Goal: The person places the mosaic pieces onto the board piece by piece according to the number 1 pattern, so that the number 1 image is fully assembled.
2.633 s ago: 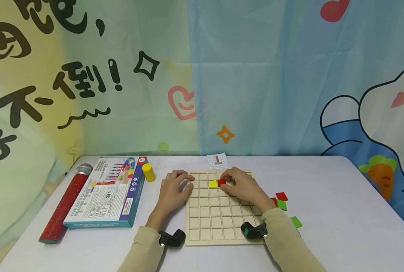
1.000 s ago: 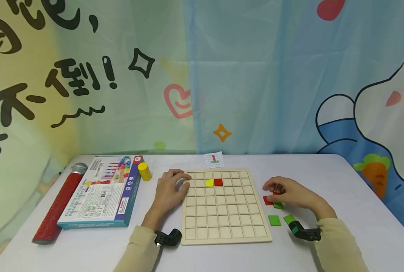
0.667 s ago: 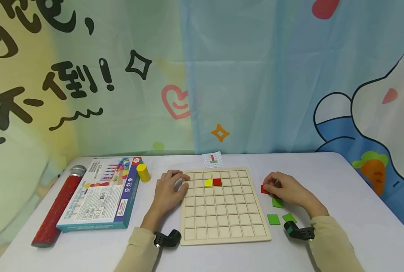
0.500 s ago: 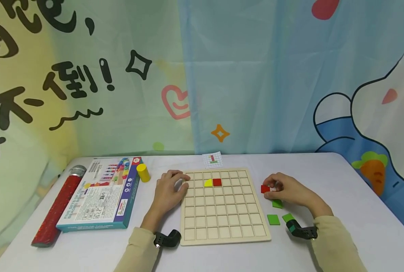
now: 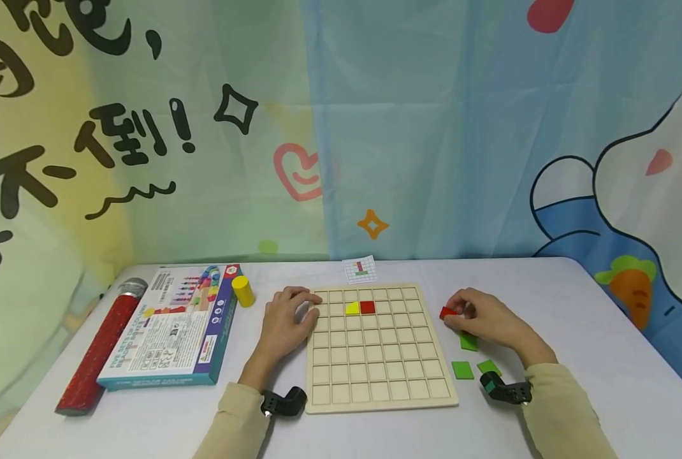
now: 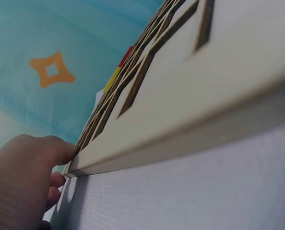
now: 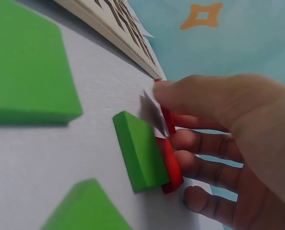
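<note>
Head view: your right hand [image 5: 486, 319] is gripping a red tile [image 5: 447, 313] between thumb and fingers, just right of the wooden board [image 5: 371, 354]. Your left hand [image 5: 283, 322] is resting relaxed against the board's left edge, touching rather than clasping it. On the board, a yellow tile [image 5: 352, 308] is sitting in the second row from the far side, with a seated red tile [image 5: 367, 307] filling the next cell to its right. Three green tiles [image 5: 463, 370] are lying right of the board, one near your gripping fingers. Beyond the far edge, a pattern card [image 5: 360, 269] is lying flat.

Left wrist view: your thumb [image 6: 61, 151] is touching the board's left rim near its far end.

Right wrist view: your thumb and fingers are pinching the tile, while a loose red tile [image 7: 169, 165] is lying beneath them, beside a green one.
</note>
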Demonstrator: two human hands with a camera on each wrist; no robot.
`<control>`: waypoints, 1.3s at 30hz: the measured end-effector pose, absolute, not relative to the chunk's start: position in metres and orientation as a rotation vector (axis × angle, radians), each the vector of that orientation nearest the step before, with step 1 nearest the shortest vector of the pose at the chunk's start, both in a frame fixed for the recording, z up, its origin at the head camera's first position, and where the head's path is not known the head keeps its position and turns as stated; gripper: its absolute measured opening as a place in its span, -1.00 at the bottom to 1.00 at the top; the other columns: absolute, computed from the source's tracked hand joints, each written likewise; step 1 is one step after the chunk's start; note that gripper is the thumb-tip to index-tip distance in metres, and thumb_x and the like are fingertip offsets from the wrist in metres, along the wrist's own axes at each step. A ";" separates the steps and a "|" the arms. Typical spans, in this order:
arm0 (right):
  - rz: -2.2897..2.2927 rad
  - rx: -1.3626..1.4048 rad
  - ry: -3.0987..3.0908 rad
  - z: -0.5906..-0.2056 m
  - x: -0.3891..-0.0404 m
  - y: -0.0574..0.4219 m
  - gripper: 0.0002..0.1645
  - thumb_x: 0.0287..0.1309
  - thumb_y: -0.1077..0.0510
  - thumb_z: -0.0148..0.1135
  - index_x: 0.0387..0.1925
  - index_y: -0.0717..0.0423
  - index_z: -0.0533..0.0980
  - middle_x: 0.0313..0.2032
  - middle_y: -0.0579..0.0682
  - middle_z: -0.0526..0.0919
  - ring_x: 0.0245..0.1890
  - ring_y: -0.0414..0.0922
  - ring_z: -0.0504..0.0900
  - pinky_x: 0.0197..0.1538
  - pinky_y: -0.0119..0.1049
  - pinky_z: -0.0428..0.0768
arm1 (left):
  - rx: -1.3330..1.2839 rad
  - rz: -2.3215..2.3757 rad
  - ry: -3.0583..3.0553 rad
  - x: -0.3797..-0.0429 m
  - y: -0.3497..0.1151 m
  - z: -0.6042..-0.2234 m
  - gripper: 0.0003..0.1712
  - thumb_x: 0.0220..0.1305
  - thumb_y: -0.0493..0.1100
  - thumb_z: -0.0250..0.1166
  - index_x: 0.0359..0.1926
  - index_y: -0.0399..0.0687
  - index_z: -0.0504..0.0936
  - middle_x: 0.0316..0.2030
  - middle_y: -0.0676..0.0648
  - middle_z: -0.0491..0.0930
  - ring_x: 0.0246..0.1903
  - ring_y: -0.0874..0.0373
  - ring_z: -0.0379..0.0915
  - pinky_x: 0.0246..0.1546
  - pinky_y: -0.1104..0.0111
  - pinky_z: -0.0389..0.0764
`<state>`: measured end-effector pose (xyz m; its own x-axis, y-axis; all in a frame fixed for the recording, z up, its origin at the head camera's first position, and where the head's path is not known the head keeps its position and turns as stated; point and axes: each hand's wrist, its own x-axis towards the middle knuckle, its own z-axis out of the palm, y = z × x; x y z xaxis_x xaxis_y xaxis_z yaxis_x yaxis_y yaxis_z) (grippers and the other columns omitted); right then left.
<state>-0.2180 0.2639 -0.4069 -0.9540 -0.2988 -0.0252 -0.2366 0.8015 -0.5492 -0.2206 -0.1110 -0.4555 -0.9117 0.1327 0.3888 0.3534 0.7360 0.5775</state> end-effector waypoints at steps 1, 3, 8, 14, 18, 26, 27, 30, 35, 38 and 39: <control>-0.855 -0.417 2.881 -0.407 -0.218 0.263 -0.67 0.09 0.03 0.29 -0.18 0.13 0.49 -0.32 -0.03 0.50 -0.35 -0.14 0.39 -0.35 -0.34 0.39 | -0.380 -0.964 -2.614 -0.221 -0.111 -0.456 -0.81 0.18 -0.11 0.26 -0.16 0.12 0.67 0.01 -0.08 0.53 -0.01 -0.04 0.38 -0.13 0.15 0.26; -0.859 -0.410 2.889 -0.408 -0.219 0.262 -0.67 0.11 0.02 0.28 -0.17 0.12 0.49 -0.32 -0.02 0.51 -0.34 -0.14 0.41 -0.35 -0.33 0.40 | -0.380 -0.961 -2.613 -0.221 -0.111 -0.456 -0.81 0.18 -0.11 0.27 -0.17 0.12 0.67 0.01 -0.07 0.53 -0.01 -0.04 0.38 -0.13 0.15 0.26; -0.889 -0.427 2.897 -0.408 -0.220 0.256 -0.69 0.11 0.03 0.28 -0.17 0.12 0.50 -0.30 -0.02 0.53 -0.33 -0.13 0.42 -0.34 -0.32 0.42 | -0.376 -0.963 -2.614 -0.221 -0.110 -0.455 -0.81 0.17 -0.11 0.27 -0.17 0.13 0.67 0.00 -0.07 0.54 -0.01 -0.03 0.39 -0.13 0.16 0.26; -0.913 -0.465 2.936 -0.412 -0.220 0.249 -0.68 0.11 0.08 0.28 -0.13 0.14 0.50 -0.26 0.00 0.54 -0.33 -0.14 0.43 -0.35 -0.35 0.43 | -0.373 -0.966 -2.620 -0.220 -0.110 -0.454 -0.81 0.19 -0.11 0.26 -0.17 0.12 0.67 0.01 -0.08 0.54 0.00 -0.04 0.39 -0.14 0.17 0.25; -0.921 -0.489 2.953 -0.415 -0.220 0.245 -0.68 0.11 0.10 0.27 -0.11 0.14 0.51 -0.24 0.01 0.54 -0.36 -0.16 0.43 -0.35 -0.36 0.42 | -0.367 -0.968 -2.625 -0.219 -0.110 -0.453 -0.81 0.18 -0.11 0.25 -0.16 0.12 0.67 0.01 -0.08 0.53 0.00 -0.04 0.39 -0.14 0.17 0.25; -0.938 -0.513 2.957 -0.415 -0.220 0.229 -0.67 0.10 0.11 0.28 -0.09 0.12 0.51 -0.21 0.00 0.54 -0.41 -0.18 0.39 -0.38 -0.36 0.38 | -0.377 -0.963 -2.616 -0.219 -0.111 -0.453 -0.82 0.19 -0.12 0.25 -0.17 0.13 0.67 0.01 -0.08 0.53 0.00 -0.05 0.39 -0.15 0.16 0.25; -0.943 -0.515 2.957 -0.415 -0.220 0.227 -0.67 0.10 0.11 0.28 -0.09 0.11 0.51 -0.21 0.00 0.54 -0.42 -0.18 0.39 -0.38 -0.36 0.38 | -0.377 -0.961 -2.615 -0.220 -0.111 -0.453 -0.82 0.19 -0.11 0.25 -0.17 0.13 0.67 0.01 -0.08 0.54 -0.01 -0.04 0.39 -0.15 0.16 0.26; -0.957 -0.524 2.951 -0.414 -0.220 0.223 -0.66 0.09 0.10 0.29 -0.08 0.10 0.51 -0.19 0.00 0.54 -0.41 -0.18 0.39 -0.38 -0.37 0.38 | -0.376 -0.959 -2.612 -0.219 -0.111 -0.453 -0.82 0.19 -0.12 0.25 -0.18 0.13 0.68 0.00 -0.08 0.54 -0.02 -0.04 0.40 -0.15 0.16 0.26; -0.999 -0.525 2.918 -0.412 -0.218 0.218 -0.64 0.10 0.09 0.29 -0.05 0.09 0.52 -0.15 0.02 0.55 -0.40 -0.17 0.39 -0.41 -0.37 0.38 | -0.374 -0.964 -2.616 -0.219 -0.110 -0.453 -0.82 0.19 -0.12 0.25 -0.17 0.12 0.68 0.01 -0.07 0.54 -0.02 -0.04 0.39 -0.14 0.16 0.26; -1.018 -0.541 2.906 -0.411 -0.218 0.215 -0.63 0.10 0.09 0.30 -0.05 0.09 0.53 -0.14 0.02 0.55 -0.40 -0.17 0.39 -0.41 -0.37 0.39 | -0.377 -0.964 -2.611 -0.219 -0.110 -0.453 -0.82 0.18 -0.12 0.25 -0.17 0.12 0.68 0.00 -0.07 0.54 -0.02 -0.04 0.39 -0.14 0.15 0.26; -1.020 -0.547 2.903 -0.410 -0.218 0.215 -0.63 0.10 0.08 0.30 -0.05 0.09 0.53 -0.14 0.02 0.55 -0.40 -0.17 0.39 -0.41 -0.37 0.39 | -0.378 -0.963 -2.609 -0.219 -0.110 -0.453 -0.82 0.18 -0.12 0.25 -0.17 0.12 0.68 0.00 -0.07 0.54 -0.02 -0.04 0.39 -0.14 0.14 0.26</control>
